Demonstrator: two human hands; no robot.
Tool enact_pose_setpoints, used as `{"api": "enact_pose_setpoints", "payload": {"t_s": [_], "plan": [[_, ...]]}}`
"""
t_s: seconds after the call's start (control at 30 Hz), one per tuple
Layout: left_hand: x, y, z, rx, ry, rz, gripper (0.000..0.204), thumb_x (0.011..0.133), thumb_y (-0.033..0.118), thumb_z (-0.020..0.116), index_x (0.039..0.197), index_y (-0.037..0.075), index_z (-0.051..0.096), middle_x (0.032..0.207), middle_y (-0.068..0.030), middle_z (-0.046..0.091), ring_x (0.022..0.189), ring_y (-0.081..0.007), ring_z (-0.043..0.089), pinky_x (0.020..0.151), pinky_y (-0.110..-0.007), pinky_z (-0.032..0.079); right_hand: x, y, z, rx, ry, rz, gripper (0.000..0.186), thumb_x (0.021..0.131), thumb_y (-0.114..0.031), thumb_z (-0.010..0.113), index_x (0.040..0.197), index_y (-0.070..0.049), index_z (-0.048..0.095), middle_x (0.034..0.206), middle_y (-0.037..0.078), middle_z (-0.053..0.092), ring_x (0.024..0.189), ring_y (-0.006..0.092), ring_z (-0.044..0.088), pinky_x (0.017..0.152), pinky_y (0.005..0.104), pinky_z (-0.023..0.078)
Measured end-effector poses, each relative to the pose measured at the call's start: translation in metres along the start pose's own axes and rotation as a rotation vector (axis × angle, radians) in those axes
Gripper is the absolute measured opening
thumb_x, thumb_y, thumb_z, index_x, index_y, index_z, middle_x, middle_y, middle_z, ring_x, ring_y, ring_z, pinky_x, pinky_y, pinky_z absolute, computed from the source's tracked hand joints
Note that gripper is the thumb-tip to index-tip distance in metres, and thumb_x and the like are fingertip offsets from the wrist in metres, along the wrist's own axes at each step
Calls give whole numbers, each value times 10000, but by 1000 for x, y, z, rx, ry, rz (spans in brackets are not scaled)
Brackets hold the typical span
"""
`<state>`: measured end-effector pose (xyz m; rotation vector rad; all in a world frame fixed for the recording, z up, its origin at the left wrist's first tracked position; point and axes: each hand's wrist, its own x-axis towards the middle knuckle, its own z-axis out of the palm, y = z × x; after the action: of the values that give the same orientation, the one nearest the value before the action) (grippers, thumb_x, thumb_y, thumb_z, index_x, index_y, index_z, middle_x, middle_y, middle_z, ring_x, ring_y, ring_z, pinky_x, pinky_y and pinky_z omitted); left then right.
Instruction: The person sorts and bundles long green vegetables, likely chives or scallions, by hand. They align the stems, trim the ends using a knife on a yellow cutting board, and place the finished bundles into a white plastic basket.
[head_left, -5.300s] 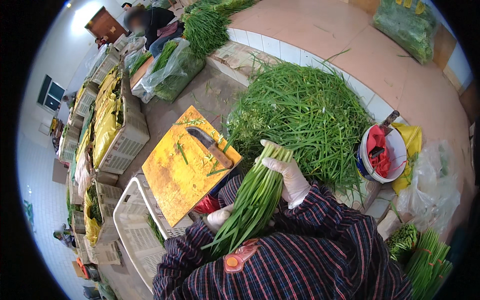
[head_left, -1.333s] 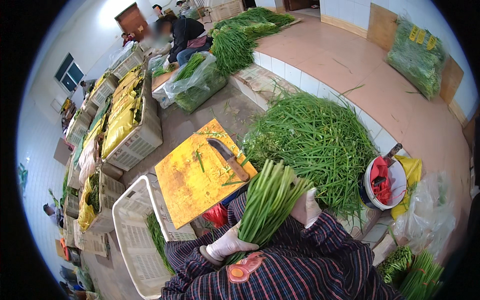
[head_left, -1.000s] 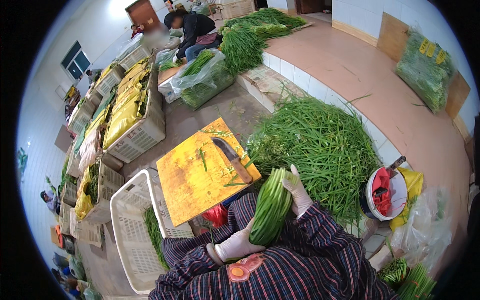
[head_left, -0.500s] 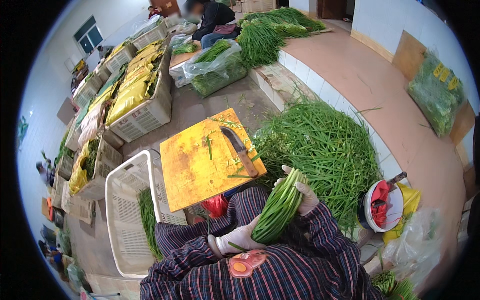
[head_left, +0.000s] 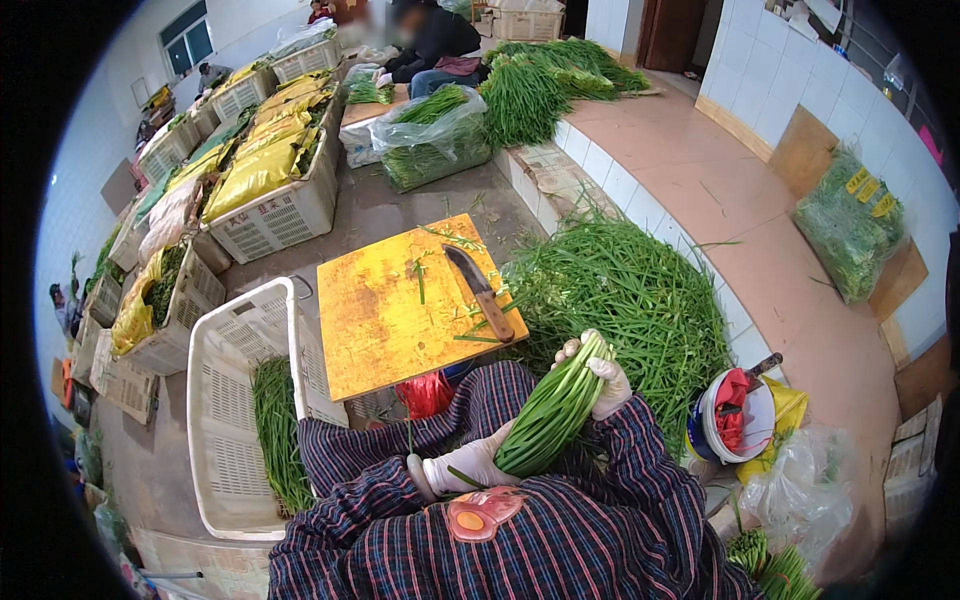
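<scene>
A thick bunch of garlic chives (head_left: 543, 425) lies slanted across my lap, its pale stem ends up and to the right. My right hand (head_left: 608, 388), in a white glove, grips it near those ends. Lower down, my gloved left hand (head_left: 465, 464) is closed round the leafy part; its fingertips are hidden behind the leaves. Beyond my knees is a yellow cutting board (head_left: 385, 320) with green scraps on it. A knife (head_left: 478, 290) with a wooden handle rests along the board's right side. A large heap of loose chives (head_left: 630, 300) spreads to the right of the board.
At my left stands a white plastic crate (head_left: 205, 420) with chives inside. Red plastic strands (head_left: 425, 394) hang under the board. A bucket (head_left: 712, 425) with red contents is at my right, beside a clear plastic bag (head_left: 800, 490). Another person (head_left: 435, 50) sits farther back.
The view has shifted slightly. Both hands keep their grip on the bunch, which is held in nearly the same pose; the knife and board stay in place.
</scene>
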<state>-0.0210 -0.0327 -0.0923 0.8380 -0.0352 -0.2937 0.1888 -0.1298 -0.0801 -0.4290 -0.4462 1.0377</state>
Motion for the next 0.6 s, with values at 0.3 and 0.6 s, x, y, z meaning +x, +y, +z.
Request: {"api": "enact_pose_setpoints", "payload": {"t_s": [0.3, 0.6], "plan": [[-24, 0, 14, -539, -56, 40, 401, 929, 94, 389, 1330, 112, 378, 1361, -24, 383, 1248, -134, 358, 1066, -263, 282, -3, -7, 46, -119, -52, 37, 331, 726, -114, 676, 1020, -82, 527, 988, 152, 574, 862, 235, 571, 810, 407, 489], [-52, 12, 19, 621, -64, 333, 702, 832, 49, 575, 1405, 84, 173, 1413, -25, 297, 1293, -135, 270, 1082, -316, 225, -9, 5, 99, -194, -67, -126, 228, 715, -83, 651, 910, -73, 535, 782, 89, 543, 753, 218, 530, 768, 379, 439]]}}
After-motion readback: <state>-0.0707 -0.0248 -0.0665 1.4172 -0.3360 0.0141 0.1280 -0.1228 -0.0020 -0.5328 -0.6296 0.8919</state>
